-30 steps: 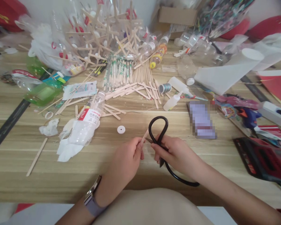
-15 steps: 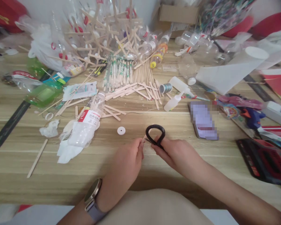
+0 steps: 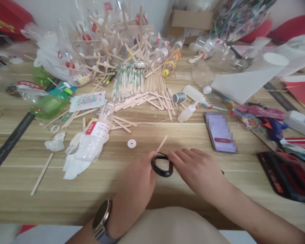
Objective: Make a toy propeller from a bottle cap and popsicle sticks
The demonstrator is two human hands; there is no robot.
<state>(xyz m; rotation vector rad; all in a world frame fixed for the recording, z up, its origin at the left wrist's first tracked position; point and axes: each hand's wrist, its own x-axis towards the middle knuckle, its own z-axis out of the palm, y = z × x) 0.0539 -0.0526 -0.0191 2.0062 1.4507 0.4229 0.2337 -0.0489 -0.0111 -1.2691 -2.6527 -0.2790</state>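
Thin and pale, a wooden stick points up and to the right from my left hand, whose fingers are closed on its lower end. My right hand is wrapped round black-handled scissors; one handle loop shows between the hands, and the blades are mostly hidden. The loop lies close against my left fingers. A white disc with a small centre hole lies on the table beyond my left hand. Farther left, a labelled clear bottle rests on white tissue.
A phone lies right of my hands, and a red and black case at far right. Wooden sticks, a thread spool and a glue bottle lie ahead. Many plastic bottles stand behind. One loose stick is at left.
The scissors' loop has turned and dropped toward my left hand. My right hand has rolled palm down and shifted slightly right. More of the stick now shows above my left fingers.
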